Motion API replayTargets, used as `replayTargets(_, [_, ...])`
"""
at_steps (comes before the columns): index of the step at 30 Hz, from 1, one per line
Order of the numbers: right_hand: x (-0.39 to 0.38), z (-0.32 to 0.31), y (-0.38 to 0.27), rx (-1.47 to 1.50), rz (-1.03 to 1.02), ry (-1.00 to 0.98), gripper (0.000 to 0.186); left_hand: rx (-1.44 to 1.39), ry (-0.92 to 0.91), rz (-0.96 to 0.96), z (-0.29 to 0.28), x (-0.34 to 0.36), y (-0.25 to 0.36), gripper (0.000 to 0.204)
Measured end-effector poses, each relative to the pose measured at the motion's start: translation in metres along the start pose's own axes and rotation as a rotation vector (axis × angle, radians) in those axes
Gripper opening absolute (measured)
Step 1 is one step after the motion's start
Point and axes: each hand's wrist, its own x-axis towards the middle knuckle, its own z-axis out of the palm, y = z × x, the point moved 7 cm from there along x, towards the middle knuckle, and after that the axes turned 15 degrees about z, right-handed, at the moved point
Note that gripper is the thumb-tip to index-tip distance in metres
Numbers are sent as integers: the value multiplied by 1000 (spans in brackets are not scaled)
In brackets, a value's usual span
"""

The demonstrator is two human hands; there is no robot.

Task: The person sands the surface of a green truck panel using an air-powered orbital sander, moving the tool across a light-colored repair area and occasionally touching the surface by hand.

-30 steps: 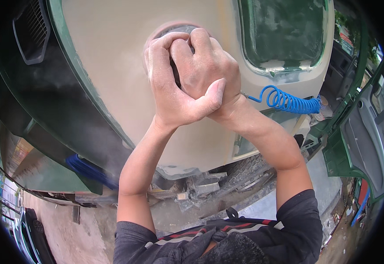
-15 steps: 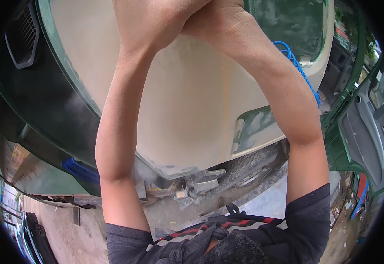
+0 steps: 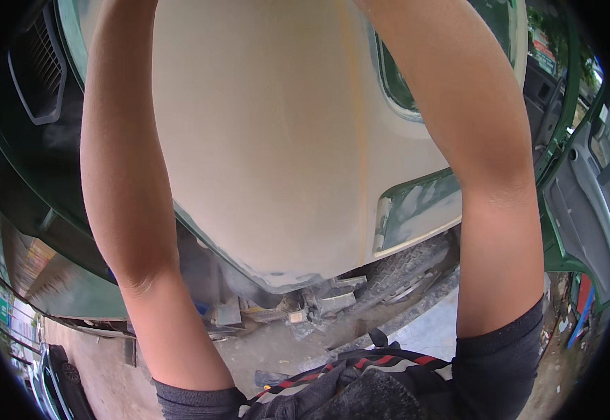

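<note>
A large vehicle body panel (image 3: 270, 154), coated in cream with powdery greyish patches, fills the middle. Both my arms reach up over it. My left forearm (image 3: 119, 126) passes over the panel's left side and leaves by the top edge, so my left hand is out of the picture. My right forearm (image 3: 459, 77) crosses the right side and also runs off the top; that hand is hidden too. Whatever either hand holds or touches cannot be seen. Near the panel's lower right sits a green recess (image 3: 420, 206) with whitish smears. Another green-edged opening (image 3: 399, 80) shows beside my right forearm.
Dark green bodywork with a grille (image 3: 43, 66) lies to the left. An opened vehicle door (image 3: 581, 203) stands on the right. Below the panel are a tyre (image 3: 413, 269) and dusty scrap pieces (image 3: 333, 297). A dark car (image 3: 64, 378) is parked at the lower left.
Both hands, earlier close together at the top of the panel, have moved up out of view. My forearms are now farther apart, and the blue cord on the right no longer shows.
</note>
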Motion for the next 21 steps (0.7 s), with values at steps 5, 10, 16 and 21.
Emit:
replayTargets(5, [-101,-1,-22,189,56,25,18,61,-13,-131,-4,-133,28,79])
replayTargets(10, [-212,-34,-18,223,120,-128,15,133,-16,-225,18,-257,76,91])
replayTargets(16, [-226,-39,-12,222,121,-160,15,170,-67,-189,26,-271,81,91])
replayTargets(21, [-189,-32,1,237,104,-113,15,146,-55,-211,34,-231,65,90])
